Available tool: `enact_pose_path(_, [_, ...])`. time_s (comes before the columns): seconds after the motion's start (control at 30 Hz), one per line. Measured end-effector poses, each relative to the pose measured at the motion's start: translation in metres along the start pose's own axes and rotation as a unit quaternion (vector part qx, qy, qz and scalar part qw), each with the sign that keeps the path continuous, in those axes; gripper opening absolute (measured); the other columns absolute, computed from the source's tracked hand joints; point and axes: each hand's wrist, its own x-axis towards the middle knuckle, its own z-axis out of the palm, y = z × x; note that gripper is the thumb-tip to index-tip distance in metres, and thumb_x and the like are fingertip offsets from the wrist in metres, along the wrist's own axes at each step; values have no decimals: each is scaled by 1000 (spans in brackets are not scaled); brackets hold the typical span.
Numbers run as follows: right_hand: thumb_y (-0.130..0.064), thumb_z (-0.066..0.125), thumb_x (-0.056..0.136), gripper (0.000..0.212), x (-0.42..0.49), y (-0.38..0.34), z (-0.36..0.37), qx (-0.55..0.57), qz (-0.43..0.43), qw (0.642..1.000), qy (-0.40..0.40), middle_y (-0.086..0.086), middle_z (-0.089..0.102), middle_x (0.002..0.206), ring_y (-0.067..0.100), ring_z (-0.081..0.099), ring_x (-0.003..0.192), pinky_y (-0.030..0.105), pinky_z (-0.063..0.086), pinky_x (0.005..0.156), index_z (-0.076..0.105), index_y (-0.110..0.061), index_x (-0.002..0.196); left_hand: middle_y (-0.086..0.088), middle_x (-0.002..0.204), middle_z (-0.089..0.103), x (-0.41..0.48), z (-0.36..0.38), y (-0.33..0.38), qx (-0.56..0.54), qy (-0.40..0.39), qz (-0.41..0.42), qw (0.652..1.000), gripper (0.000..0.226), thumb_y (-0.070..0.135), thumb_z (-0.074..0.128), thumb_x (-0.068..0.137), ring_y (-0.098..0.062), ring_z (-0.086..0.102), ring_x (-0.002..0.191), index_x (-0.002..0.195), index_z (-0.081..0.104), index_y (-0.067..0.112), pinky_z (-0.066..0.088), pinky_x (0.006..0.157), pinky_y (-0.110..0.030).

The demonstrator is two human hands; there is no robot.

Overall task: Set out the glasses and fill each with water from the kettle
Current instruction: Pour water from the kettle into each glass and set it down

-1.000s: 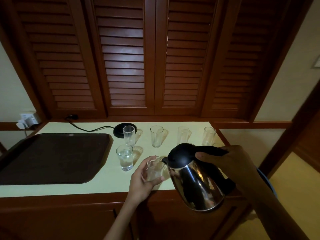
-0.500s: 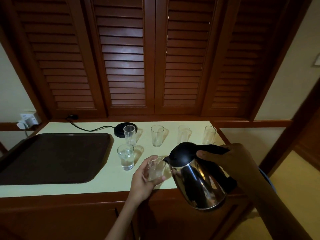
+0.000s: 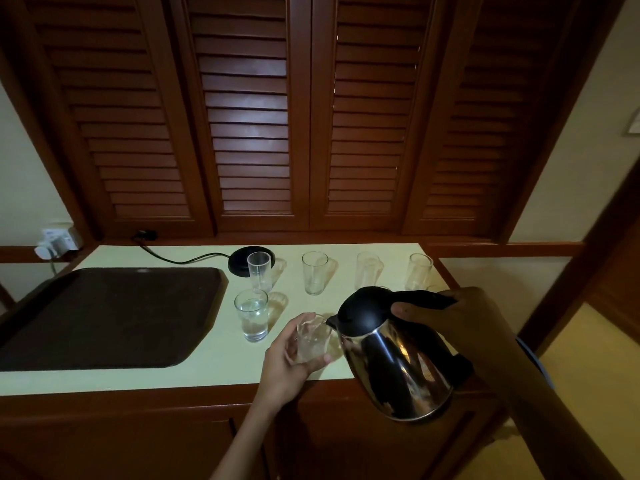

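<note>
My right hand grips the black handle of a steel kettle, which is tilted left with its spout over the rim of a clear glass. That glass stands near the counter's front edge, and my left hand is curled round it. To its left stands a glass with water in it. Along the back of the pale counter stand several more glasses: one by the kettle base, one in the middle, two to the right.
A large dark tray covers the counter's left half. The black kettle base sits at the back, its cord running to a wall socket on the left. Louvred wooden doors rise behind the counter. The counter ends just right of the kettle.
The kettle has risen slightly and tipped further toward the glass in my left hand. Both hands keep their grips. The other glasses have not moved.
</note>
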Motion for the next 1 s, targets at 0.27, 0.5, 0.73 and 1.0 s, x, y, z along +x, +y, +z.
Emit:
enact_pose_path(0.27, [-71, 74, 38, 62, 0, -1, -2, 4, -3, 1000, -6, 0, 77, 64, 20, 76, 67, 39, 63, 77, 76, -16, 67, 13, 129, 70, 2, 0, -1, 2, 1, 0, 1000, 76, 13, 95, 67, -12, 65, 122, 132, 63, 34, 55, 104, -44])
enact_pose_path(0.5, [-74, 72, 35, 66, -1, -2, -2, 9, -7, 1000, -10, 2, 77, 64, 22, 76, 67, 42, 63, 79, 76, -15, 65, 15, 123, 72, 2, 0, 1, -15, -4, 1, 1000, 73, 5, 94, 68, -12, 67, 118, 129, 64, 33, 56, 96, -28])
enact_pose_path(0.73, [-70, 75, 40, 60, 0, -1, -4, 18, -10, 1000, -4, 0, 76, 62, 20, 76, 66, 34, 60, 72, 77, -16, 67, 18, 121, 73, 1, 2, 5, -17, -4, 3, 1000, 71, 0, 92, 69, -6, 68, 115, 127, 65, 31, 54, 97, -25])
enact_pose_path(1.0, [-52, 87, 61, 37, 2, 4, -3, 10, -1, 1000, 4, -2, 76, 60, 19, 75, 65, 25, 51, 63, 77, -17, 67, 22, 122, 71, -1, 3, 7, -16, -6, 2, 1000, 71, 0, 92, 69, 0, 67, 113, 127, 65, 30, 54, 91, -18])
